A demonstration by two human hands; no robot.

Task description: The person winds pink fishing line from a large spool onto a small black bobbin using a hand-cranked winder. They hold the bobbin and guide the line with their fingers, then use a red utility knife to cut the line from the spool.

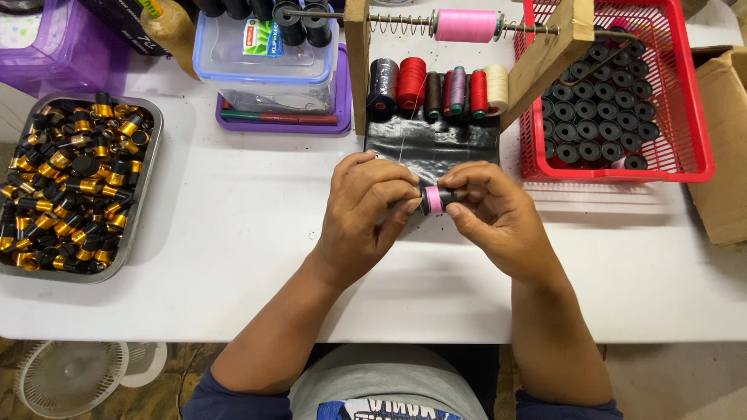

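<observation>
Both my hands are together in the middle of the frame, pinched on 1 little black bobbin (436, 199) with pink thread wound on it. My left hand (366, 214) has its fingertips on the bobbin's left end, and my right hand (490, 214) grips the right end with thumb and fingers, so the 2 hands nearly touch around it. It sits just above the white table (233, 233), right in front of a black sheet (432, 144) that lies under the wooden thread rack (358, 54). On the rack's lower row there's a line of spools (436, 89) in black, red, dark brown, purple and cream, and up top a pink spool (465, 25) rides on a metal rod with a spring. A thin thread runs down from the rack toward my hands, hard to see where it ends. At the right of the frame a red basket (696, 148) holds lots of black bobbins, with a cardboard box (724, 140) beside it at the edge. At the left a metal tray (144, 167) is piled with black and gold caps. Top middle-left has a clear plastic box (264, 66) on a purple lid, and a purple tub (58, 47) fills the upper left corner.
</observation>
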